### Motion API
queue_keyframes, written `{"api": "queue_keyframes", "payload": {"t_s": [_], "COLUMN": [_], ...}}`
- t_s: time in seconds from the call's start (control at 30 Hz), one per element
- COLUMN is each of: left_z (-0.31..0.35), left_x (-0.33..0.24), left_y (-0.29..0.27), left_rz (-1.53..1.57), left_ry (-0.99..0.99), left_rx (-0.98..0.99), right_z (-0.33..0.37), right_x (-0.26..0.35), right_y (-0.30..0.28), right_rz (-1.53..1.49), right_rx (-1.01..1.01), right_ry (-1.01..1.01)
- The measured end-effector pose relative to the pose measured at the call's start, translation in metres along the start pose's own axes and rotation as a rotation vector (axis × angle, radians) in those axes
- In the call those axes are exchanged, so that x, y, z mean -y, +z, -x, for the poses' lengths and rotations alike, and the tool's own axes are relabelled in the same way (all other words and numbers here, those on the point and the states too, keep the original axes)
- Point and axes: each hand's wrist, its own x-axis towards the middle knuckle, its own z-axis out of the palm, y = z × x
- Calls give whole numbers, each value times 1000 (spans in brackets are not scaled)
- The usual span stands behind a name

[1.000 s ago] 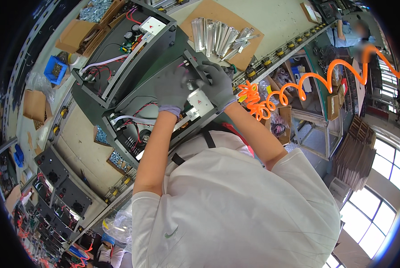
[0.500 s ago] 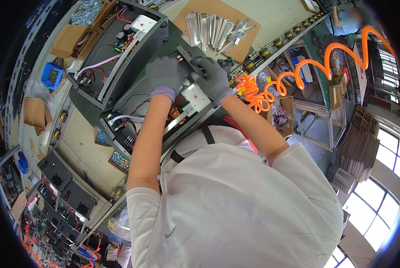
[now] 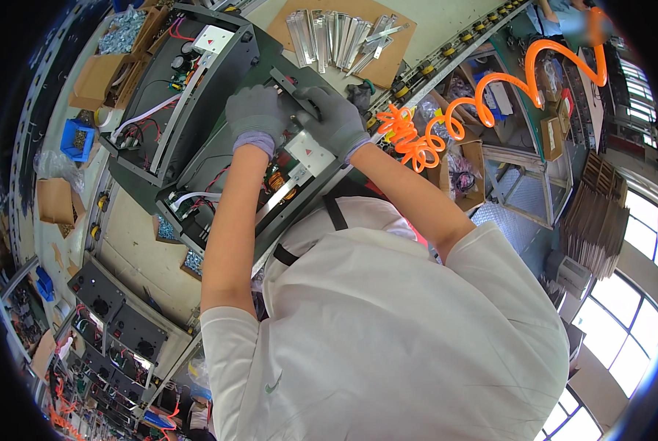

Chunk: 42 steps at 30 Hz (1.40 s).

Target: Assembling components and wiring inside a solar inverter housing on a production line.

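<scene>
Apparently both gloved hands clenched on dark metal bracket [image 3: 293, 87]: left hand [image 3: 254, 112] steadied it, right hand [image 3: 334, 117] pressed it onto open chassis [image 3: 218, 158].

Single head view, so we share no second view. We look steeply down from above, close over our white shirt [image 3: 387, 331], which fills the 6 o'clock half. Bench [image 3: 446, 22] curves along 12 o'clock, windows [image 3: 630, 294] at 4 o'clock. Fisheye bends edges, black rim all round.
</scene>
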Motion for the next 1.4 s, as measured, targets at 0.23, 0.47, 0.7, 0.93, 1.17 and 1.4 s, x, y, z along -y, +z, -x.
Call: {"api": "queue_keyframes", "payload": {"t_s": [0.23,0.47,0.7,0.93,1.17,1.4], "left_z": [10,7,9,10,24,14], "left_x": [-1,3,-2,-7,-6,-1], "left_y": [2,10,17,18,24,50], "left_rz": [74,95,75,104,145,300], "left_ry": [-59,-41,-67,-125,-203,-147], "left_rx": [-65,-120,-176,-147,-324,-393], "right_z": [-1,-2,-3,-4,-2,-3], "right_x": [-7,-9,-11,-8,-12,-3], "right_y": [3,6,5,6,6,1], "right_rz": [48,28,37,30,13,4], "right_rx": [-5,-23,-22,-18,-17,13], "right_ry": [-29,-43,-48,-6,-39,24]}}
